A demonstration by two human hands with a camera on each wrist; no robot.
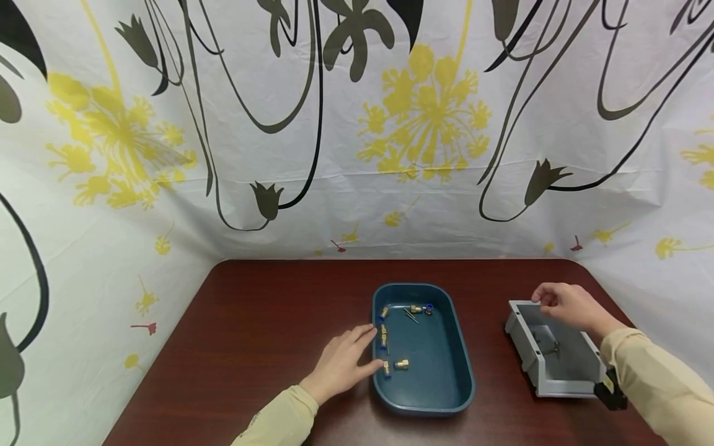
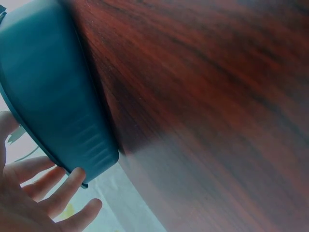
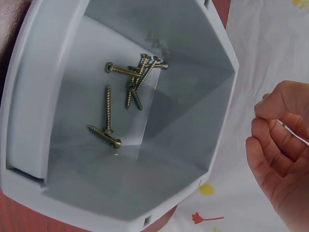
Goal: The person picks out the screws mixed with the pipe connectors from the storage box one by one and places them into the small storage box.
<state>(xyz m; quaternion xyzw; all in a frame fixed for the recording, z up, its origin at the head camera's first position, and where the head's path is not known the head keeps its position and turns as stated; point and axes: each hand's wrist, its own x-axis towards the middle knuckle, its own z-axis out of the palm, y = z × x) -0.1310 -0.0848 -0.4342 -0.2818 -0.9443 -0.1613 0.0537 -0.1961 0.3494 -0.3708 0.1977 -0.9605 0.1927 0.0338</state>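
Observation:
My left hand (image 1: 343, 362) rests its fingertips at the left rim of a dark blue tray (image 1: 426, 399), fingers spread and fairly straight. The left wrist view shows these fingers (image 2: 63, 193) along the rim. Several brass fittings (image 1: 401, 364) with some blue parts lie in the tray, mostly along its left side, with a few thin screws (image 1: 411, 316). Above the far edge of a grey bin (image 1: 527, 347) is my right hand (image 1: 571, 305), fingers curled and thumb tip against the index finger; nothing shows between the tips. Several brass-coloured screws (image 3: 108, 108) lie inside the bin.
The brown table (image 1: 279, 322) bears the tray in the middle and the bin at its right side. A black piece (image 1: 610, 390) is at the bin's near right corner. White cloth (image 1: 346, 155) with printed flowers hangs behind the table and along its sides.

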